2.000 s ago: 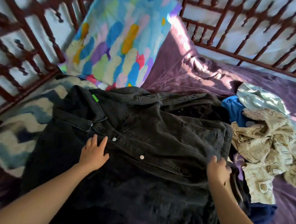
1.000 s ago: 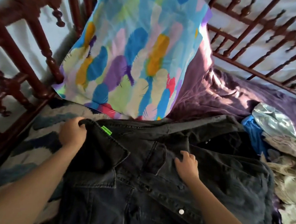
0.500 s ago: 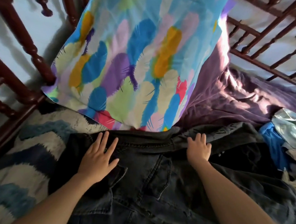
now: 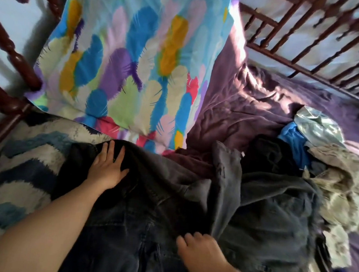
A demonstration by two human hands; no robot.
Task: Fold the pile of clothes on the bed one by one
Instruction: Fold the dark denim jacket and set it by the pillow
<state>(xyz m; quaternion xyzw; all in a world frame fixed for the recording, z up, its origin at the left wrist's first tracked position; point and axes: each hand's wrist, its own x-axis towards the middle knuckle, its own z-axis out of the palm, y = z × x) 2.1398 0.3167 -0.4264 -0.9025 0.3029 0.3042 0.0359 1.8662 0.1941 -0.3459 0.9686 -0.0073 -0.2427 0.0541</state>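
**Dark denim jacket spread on the bed**

A purple-sheeted bed (image 4: 250,111) carries a feather-print pillow (image 4: 133,58). The black denim jacket (image 4: 148,208) lies beside the clothes pile (image 4: 330,178). Left hand (image 4: 108,167) presses it flat, fingers spread; right hand (image 4: 200,252) grips a fold.

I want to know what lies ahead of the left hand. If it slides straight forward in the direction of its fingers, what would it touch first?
Probably the feather-print pillow. The left hand lies flat on the dark denim jacket, fingers toward the jacket's far edge; the pillow lies just beyond, though depth is uncertain.
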